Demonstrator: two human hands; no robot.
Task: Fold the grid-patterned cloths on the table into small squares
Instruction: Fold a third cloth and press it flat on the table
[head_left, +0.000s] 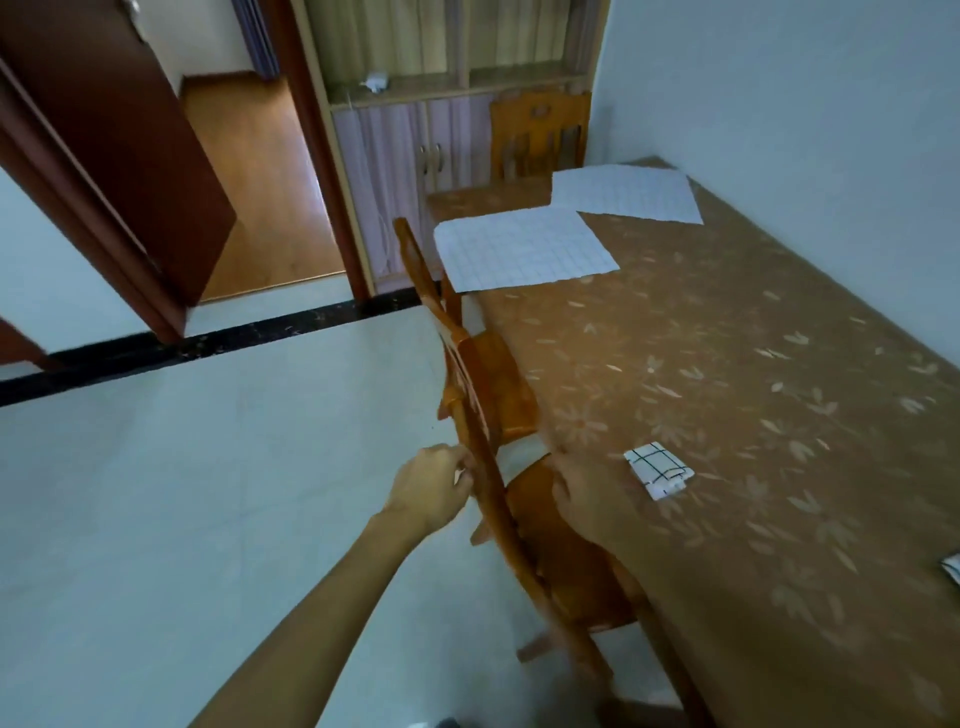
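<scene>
Gripping the chair (506, 514) w/ left hand (435, 488); right hand (579, 493) too blurry, can't tell its grip. Folded cloth (660, 470) just beside it on table (727, 364).

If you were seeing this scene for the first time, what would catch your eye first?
Two large grid-patterned cloths lie spread flat at the far end of the table, while one folded small square sits nearer the camera. Closer still, the left hand holds the back of a wooden chair beside the table.
</scene>
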